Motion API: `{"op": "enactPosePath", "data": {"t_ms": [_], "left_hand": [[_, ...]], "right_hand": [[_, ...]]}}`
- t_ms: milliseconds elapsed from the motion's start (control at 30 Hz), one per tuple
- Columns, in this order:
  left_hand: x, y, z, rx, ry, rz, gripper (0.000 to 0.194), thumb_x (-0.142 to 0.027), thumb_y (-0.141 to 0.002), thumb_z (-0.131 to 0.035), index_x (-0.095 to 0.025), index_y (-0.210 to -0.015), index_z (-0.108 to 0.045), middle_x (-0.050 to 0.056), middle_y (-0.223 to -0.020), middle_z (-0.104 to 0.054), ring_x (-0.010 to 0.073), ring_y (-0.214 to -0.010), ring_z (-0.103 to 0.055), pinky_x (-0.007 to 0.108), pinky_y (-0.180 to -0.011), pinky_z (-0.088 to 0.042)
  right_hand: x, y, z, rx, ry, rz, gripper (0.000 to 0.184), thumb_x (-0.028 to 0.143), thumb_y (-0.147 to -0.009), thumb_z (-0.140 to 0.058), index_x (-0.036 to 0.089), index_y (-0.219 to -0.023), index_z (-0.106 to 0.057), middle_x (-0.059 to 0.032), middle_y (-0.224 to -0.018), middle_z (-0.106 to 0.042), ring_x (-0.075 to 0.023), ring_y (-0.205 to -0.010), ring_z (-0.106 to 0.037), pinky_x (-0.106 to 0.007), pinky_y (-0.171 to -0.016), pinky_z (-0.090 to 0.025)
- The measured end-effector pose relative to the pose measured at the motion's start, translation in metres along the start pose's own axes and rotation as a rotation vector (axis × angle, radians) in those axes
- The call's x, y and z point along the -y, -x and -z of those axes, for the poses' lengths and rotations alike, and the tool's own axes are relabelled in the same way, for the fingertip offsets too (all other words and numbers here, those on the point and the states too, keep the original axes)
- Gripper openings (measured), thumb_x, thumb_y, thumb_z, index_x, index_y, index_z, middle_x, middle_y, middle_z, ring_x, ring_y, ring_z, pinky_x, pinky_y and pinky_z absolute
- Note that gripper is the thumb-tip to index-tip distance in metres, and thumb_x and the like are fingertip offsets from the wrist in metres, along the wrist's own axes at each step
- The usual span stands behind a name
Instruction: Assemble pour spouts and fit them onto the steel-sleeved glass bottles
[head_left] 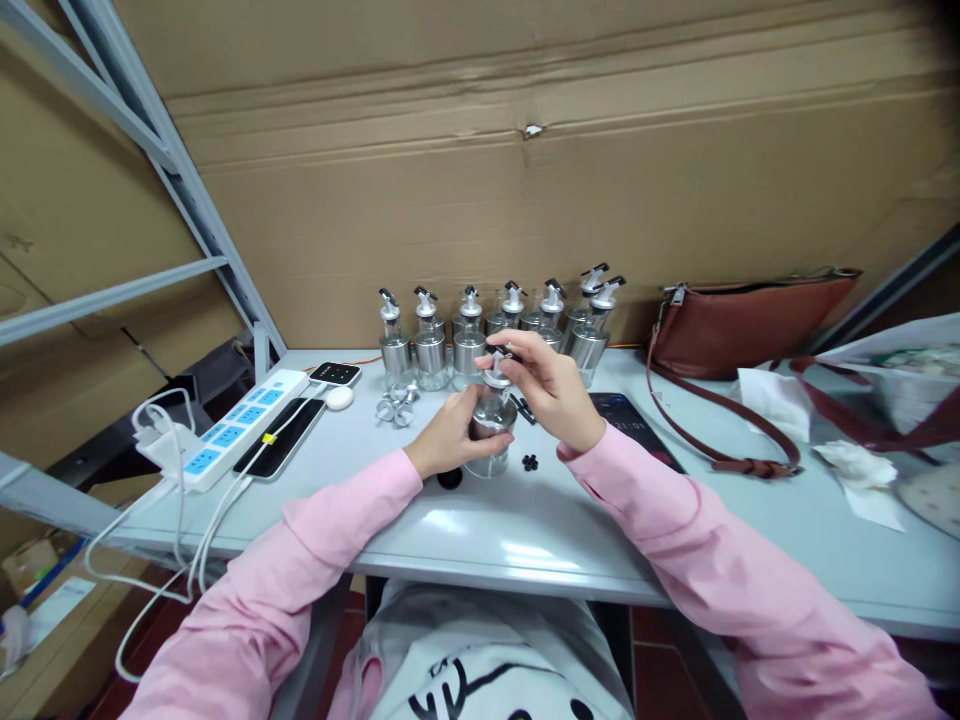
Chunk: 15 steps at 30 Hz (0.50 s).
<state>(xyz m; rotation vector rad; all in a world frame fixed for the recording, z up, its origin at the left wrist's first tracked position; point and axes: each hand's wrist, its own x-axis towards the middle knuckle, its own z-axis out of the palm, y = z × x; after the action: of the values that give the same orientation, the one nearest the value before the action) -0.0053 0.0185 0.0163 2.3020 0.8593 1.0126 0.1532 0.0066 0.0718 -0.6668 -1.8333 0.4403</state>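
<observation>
A glass oil bottle (491, 464) with a metal band stands upright on the table in front of me. My left hand (448, 432) is wrapped round its body. At its top, my right hand (551, 385) pinches the pourer spout (496, 372), a silver piece with a black flap, which sits at the bottle's neck. Whether the spout is fully seated I cannot tell. Beside the bottle lie a black round cap (450, 479) and a cluster of small black rings (530, 462). Some black flap pieces (523, 408) lie partly hidden behind my right hand.
Several similar bottles with pourers (431, 350) stand along the cardboard wall. Silver spout parts (397, 404) lie left of centre. A power strip (244, 425), a phone (281, 440) and cables are at left; a tablet-like screen (634, 425), brown bag (750, 325) and tissues (862, 480) at right.
</observation>
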Motion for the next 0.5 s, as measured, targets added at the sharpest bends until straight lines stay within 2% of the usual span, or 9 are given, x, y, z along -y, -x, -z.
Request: {"op": "enactPosePath", "data": {"t_ms": [100,233,333,433,500], "left_hand": [[0.003,0.000,0.001,0.016,0.001,0.006,0.051,-0.039,-0.072,-0.067,-0.017,-0.111,-0.043,0.009,-0.105,-0.059,0.0247,-0.095,-0.058,0.038,-0.084,-0.047],[0.008,0.000,0.009,0.153,-0.038,-0.026,0.077,-0.046,-0.066,-0.072,-0.016,-0.125,-0.032,0.015,-0.120,-0.053,0.0302,-0.107,-0.055,0.044,-0.091,-0.044],[0.007,0.001,0.014,0.210,-0.037,-0.048,0.072,-0.047,-0.072,-0.067,-0.017,-0.128,-0.031,0.016,-0.124,-0.051,0.0298,-0.111,-0.053,0.044,-0.094,-0.042],[0.003,0.001,0.017,0.144,-0.023,-0.076,0.063,-0.044,-0.077,-0.063,-0.020,-0.127,-0.033,0.014,-0.126,-0.051,0.0281,-0.113,-0.053,0.043,-0.096,-0.041],[0.002,0.000,0.020,0.021,-0.046,-0.090,0.061,-0.043,-0.079,-0.062,-0.021,-0.128,-0.033,0.013,-0.126,-0.051,0.0283,-0.114,-0.052,0.043,-0.097,-0.041]], "right_hand": [[-0.001,0.003,0.001,-0.019,-0.006,-0.008,0.022,0.030,-0.090,-0.046,0.025,-0.110,-0.053,-0.0049,-0.109,-0.065,-0.0172,-0.094,-0.066,-0.032,-0.081,-0.052],[-0.007,0.011,-0.001,-0.049,-0.075,-0.061,0.027,0.032,-0.090,-0.048,0.027,-0.116,-0.052,-0.0053,-0.113,-0.064,-0.0186,-0.099,-0.065,-0.037,-0.087,-0.051],[-0.015,0.016,-0.002,-0.177,-0.171,-0.121,0.035,0.035,-0.088,-0.050,0.028,-0.122,-0.048,-0.0061,-0.110,-0.066,-0.0202,-0.102,-0.063,-0.039,-0.088,-0.051],[-0.022,0.018,0.001,-0.353,-0.238,-0.124,0.037,0.037,-0.088,-0.050,0.028,-0.123,-0.044,-0.0058,-0.103,-0.067,-0.0201,-0.097,-0.065,-0.041,-0.088,-0.052],[-0.025,0.016,0.005,-0.433,-0.254,-0.111,0.033,0.036,-0.089,-0.049,0.028,-0.120,-0.043,-0.0048,-0.101,-0.067,-0.0188,-0.090,-0.067,-0.041,-0.087,-0.052]]}}
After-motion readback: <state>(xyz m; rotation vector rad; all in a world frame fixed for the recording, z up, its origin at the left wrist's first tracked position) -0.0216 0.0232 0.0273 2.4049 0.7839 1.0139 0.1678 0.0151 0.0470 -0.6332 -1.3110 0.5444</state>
